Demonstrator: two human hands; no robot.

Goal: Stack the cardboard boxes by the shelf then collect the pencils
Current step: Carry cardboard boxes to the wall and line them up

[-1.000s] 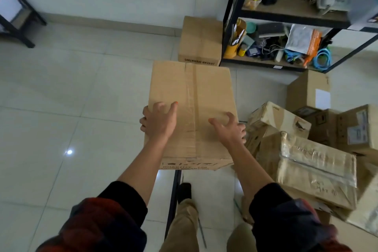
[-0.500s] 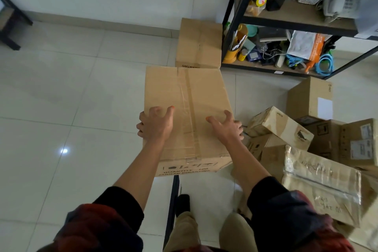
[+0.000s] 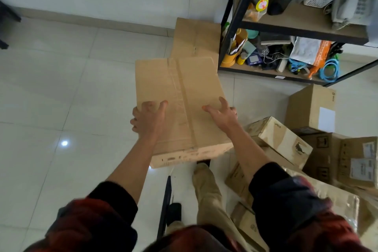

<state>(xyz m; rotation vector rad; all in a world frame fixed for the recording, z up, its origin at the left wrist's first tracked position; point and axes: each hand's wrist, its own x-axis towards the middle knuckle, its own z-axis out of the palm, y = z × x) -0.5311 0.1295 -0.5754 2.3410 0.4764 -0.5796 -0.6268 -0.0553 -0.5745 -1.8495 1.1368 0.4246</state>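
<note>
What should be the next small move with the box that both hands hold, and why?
Probably carry the held box a little further forward and lower it onto the box on the floor beside the shelf. The left hand and right hand grip its sides, it hangs above the floor, and its far edge just reaches that box.

You're standing in what looks like a small office storeroom: pale tiled floor [image 3: 61,88], a black metal shelf [image 3: 286,28] crammed with a desk phone [image 3: 351,0], cables [image 3: 329,69] and stationery, and taped shipping boxes [image 3: 327,149] heaped beside it.
</note>
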